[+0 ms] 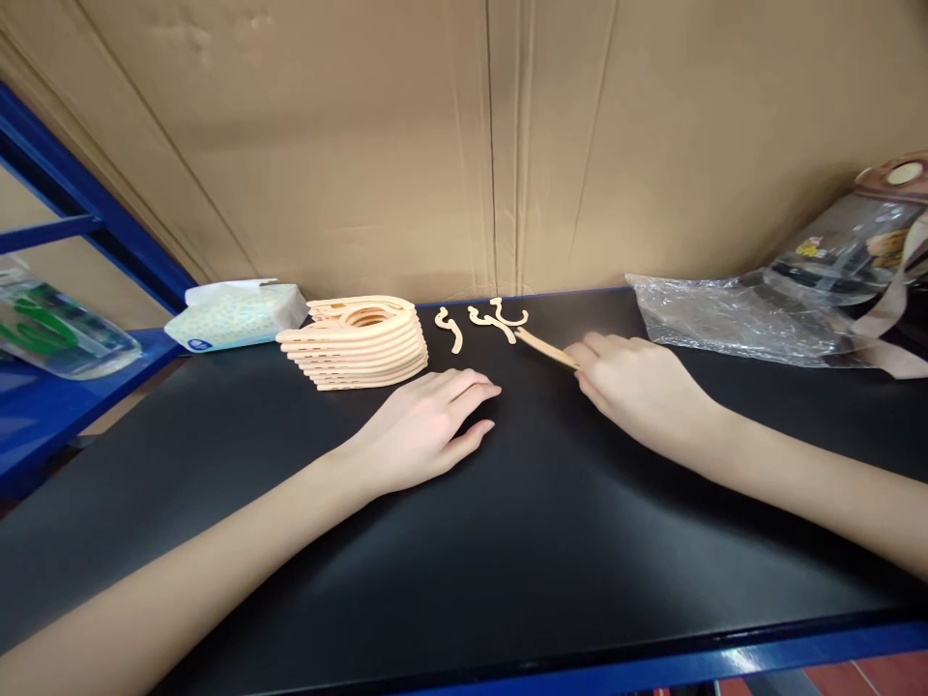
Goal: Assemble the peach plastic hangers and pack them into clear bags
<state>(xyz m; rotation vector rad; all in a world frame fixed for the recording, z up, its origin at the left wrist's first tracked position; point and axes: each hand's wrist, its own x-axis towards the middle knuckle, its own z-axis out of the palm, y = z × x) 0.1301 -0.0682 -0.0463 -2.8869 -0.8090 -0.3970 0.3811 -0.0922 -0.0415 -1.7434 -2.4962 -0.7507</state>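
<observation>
My left hand (427,420) rests on the black tabletop, fingers apart and nothing in them. Just beyond it stands a neat stack of peach-coloured plastic hanger pieces (355,343). My right hand (634,387) grips the end of a thin, slightly curved peach plastic hanger piece (547,350), which points left; the covered end is hidden by my fingers. At the back, between the stack and my right hand, lie a loose plastic hook (453,329) and two more hooks (497,319) close together, touching or overlapping.
A tissue pack (236,314) lies left of the stack. On the right is a clear plastic bag (732,314), with a transparent bottle with a strap (833,246) beside it. A cardboard wall (348,145) closes the back. A blue shelf frame (108,232) holding another bottle (65,324) stands left.
</observation>
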